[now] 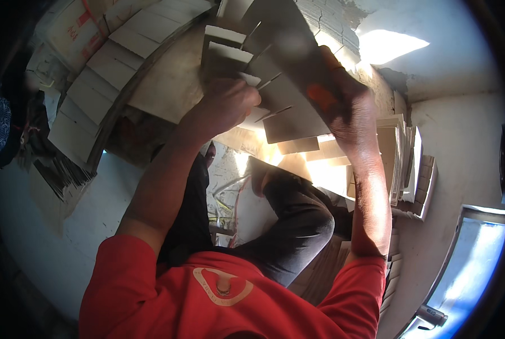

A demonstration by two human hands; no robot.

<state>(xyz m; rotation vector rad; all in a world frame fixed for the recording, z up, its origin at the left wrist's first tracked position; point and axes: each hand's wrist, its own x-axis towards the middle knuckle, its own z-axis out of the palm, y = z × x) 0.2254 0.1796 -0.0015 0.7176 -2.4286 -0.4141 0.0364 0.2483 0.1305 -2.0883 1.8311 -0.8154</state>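
A long grey cardboard sheet (289, 73) with several slots cut into one edge is tilted up in front of me. My right hand (347, 104) grips its right edge, the thumb showing orange on its face. Shorter cardboard pieces (227, 55) stand crosswise along the slotted left edge. My left hand (229, 104) is closed at that edge, its fingers pinched around one of the cross pieces (250, 79). The fingers cover most of that piece, so how deep it sits in its slot is hidden.
Beneath the sheet is a wooden work surface (170, 85). Rows of flat cardboard pieces (97, 93) lie along the left. On the right stand upright cardboard stacks (396, 158) near a pale wall (458, 147). A blue panel with a handle (470, 277) is at lower right. My knees are below.
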